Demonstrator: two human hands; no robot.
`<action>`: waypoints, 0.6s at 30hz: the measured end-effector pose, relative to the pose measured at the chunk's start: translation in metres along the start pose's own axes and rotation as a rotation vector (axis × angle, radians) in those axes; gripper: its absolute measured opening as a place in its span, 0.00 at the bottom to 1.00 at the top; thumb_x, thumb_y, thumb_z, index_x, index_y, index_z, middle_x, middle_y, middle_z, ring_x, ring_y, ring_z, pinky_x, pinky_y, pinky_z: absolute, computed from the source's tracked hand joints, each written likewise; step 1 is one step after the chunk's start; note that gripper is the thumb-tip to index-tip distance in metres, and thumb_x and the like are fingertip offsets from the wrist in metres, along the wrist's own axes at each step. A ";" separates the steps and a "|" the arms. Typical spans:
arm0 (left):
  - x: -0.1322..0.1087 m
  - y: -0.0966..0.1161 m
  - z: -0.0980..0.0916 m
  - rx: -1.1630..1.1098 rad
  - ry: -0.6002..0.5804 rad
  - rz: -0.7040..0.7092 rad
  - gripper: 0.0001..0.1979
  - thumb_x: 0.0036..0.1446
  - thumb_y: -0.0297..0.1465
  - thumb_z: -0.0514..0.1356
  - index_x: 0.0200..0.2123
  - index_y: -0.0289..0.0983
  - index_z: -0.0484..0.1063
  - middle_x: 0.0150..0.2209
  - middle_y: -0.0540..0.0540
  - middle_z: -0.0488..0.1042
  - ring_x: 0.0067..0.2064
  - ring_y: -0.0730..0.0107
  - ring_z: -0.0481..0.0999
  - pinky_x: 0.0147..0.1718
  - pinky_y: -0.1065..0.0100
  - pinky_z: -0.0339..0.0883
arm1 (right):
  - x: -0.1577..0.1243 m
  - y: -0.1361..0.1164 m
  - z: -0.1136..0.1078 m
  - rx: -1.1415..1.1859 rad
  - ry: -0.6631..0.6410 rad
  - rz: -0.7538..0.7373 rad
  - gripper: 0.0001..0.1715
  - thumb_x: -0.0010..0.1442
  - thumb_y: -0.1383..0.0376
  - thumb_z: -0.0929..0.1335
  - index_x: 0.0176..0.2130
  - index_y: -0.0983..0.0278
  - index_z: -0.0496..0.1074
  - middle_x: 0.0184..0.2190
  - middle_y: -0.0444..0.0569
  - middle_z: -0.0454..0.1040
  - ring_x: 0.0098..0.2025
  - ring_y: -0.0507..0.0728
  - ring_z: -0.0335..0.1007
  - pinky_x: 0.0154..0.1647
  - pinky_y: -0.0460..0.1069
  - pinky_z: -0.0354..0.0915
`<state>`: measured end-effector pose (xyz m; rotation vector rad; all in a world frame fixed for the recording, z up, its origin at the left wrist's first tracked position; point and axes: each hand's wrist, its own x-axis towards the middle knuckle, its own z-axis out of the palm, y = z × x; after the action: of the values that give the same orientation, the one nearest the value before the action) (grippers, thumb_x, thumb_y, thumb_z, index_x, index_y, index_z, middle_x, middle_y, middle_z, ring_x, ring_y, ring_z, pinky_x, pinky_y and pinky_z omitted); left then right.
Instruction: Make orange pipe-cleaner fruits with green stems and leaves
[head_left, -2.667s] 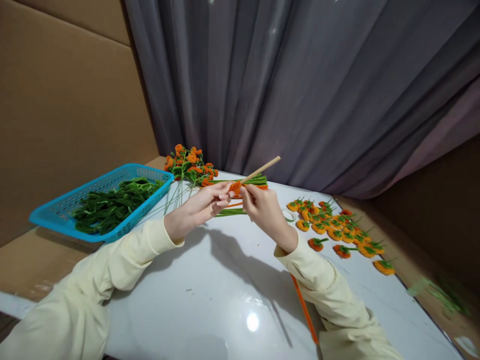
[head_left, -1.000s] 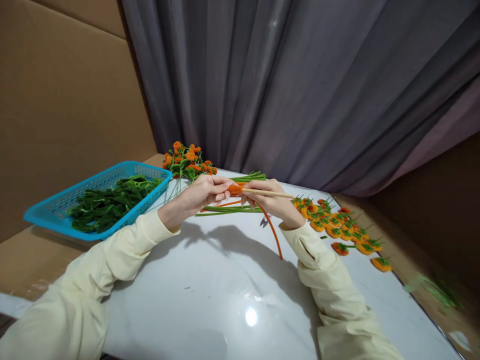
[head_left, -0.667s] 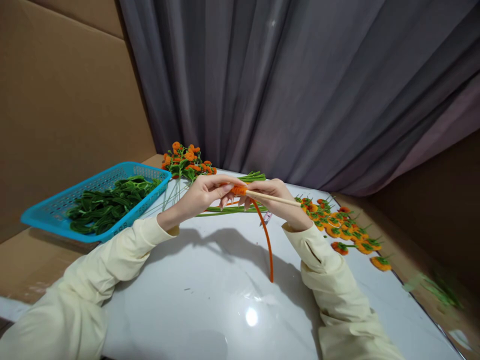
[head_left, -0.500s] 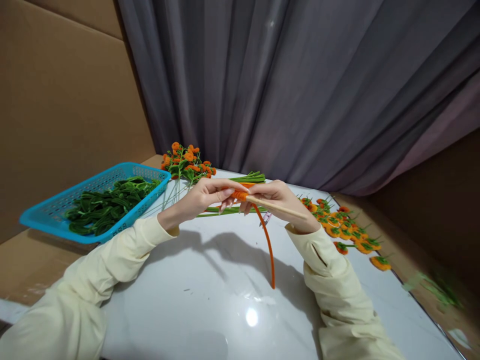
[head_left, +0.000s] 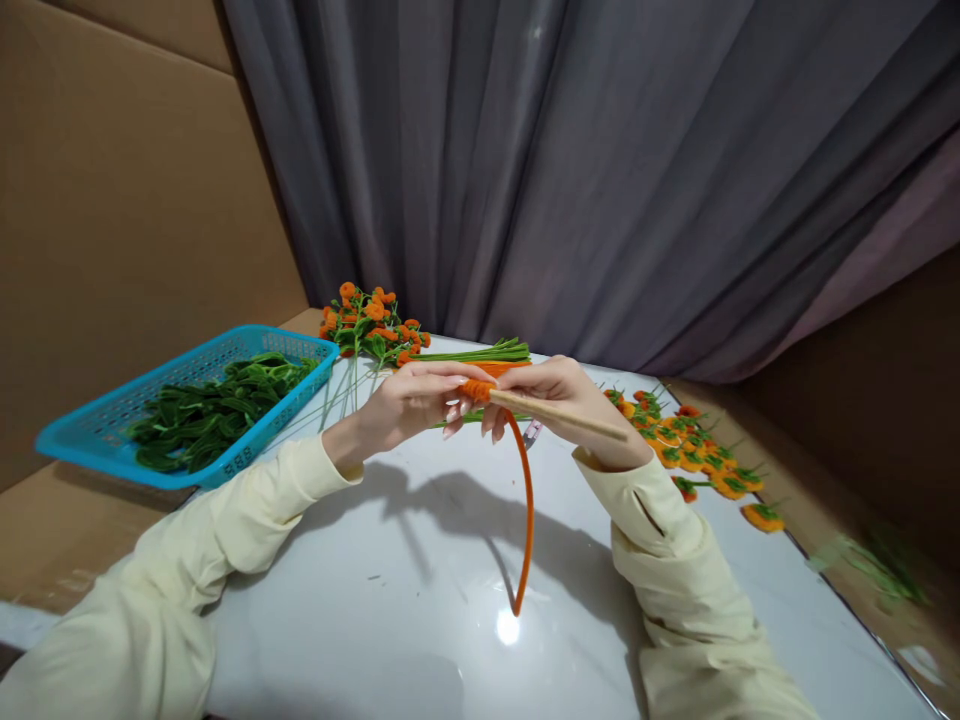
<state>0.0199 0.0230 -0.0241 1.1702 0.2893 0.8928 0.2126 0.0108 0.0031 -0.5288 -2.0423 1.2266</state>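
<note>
My left hand [head_left: 405,402] pinches the tight orange coils of a pipe cleaner [head_left: 529,510] wound around a wooden stick [head_left: 570,413]. Close beside it, my right hand [head_left: 566,395] is closed around the stick near the coils, with the stick's bare end pointing right across the palm side. The pipe cleaner's loose tail hangs from between the hands in a curve over the white table [head_left: 360,610]. Behind the hands lie bundles of green pipe cleaners [head_left: 487,352] and orange ones [head_left: 517,369]. The stick's left end is hidden by my fingers.
A blue plastic basket [head_left: 184,350] of green fuzzy leaves [head_left: 217,415] stands at the left. Stemmed orange flowers [head_left: 375,312] lie at the back left. Several orange and yellow flower heads [head_left: 690,455] spread along the right. A grey curtain [head_left: 525,180] hangs behind.
The loose tail has swung left and hangs lower, with its end now bent near the tabletop. Both hands keep their hold and have shifted slightly.
</note>
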 end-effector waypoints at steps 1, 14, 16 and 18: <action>0.000 0.000 0.002 -0.015 0.007 0.002 0.10 0.47 0.29 0.62 0.34 0.32 0.78 0.20 0.49 0.69 0.21 0.76 0.67 0.18 0.73 0.60 | 0.000 -0.001 0.001 0.008 0.003 -0.005 0.13 0.58 0.60 0.68 0.35 0.68 0.75 0.25 0.47 0.76 0.26 0.50 0.72 0.25 0.42 0.68; -0.005 -0.011 0.007 0.410 0.118 0.256 0.06 0.45 0.29 0.67 0.28 0.34 0.75 0.25 0.51 0.72 0.21 0.78 0.69 0.19 0.75 0.64 | 0.000 -0.006 0.005 -0.012 -0.095 0.131 0.19 0.58 0.55 0.67 0.33 0.70 0.74 0.29 0.51 0.76 0.30 0.53 0.74 0.33 0.47 0.70; -0.010 -0.010 0.010 0.560 0.132 0.296 0.05 0.46 0.29 0.67 0.28 0.35 0.75 0.27 0.50 0.73 0.22 0.77 0.70 0.19 0.75 0.65 | -0.005 -0.008 0.007 -0.107 -0.153 0.154 0.18 0.62 0.58 0.64 0.36 0.70 0.73 0.32 0.52 0.76 0.34 0.53 0.74 0.36 0.47 0.70; -0.015 -0.010 0.015 0.743 0.108 0.360 0.03 0.47 0.29 0.66 0.28 0.36 0.75 0.26 0.50 0.74 0.22 0.76 0.70 0.19 0.74 0.66 | -0.018 -0.011 0.006 -0.323 -0.199 0.158 0.16 0.64 0.62 0.61 0.40 0.69 0.73 0.34 0.51 0.77 0.35 0.52 0.74 0.37 0.46 0.68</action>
<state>0.0245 0.0010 -0.0305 1.9035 0.5361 1.2134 0.2200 -0.0093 0.0044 -0.7575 -2.4272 1.0771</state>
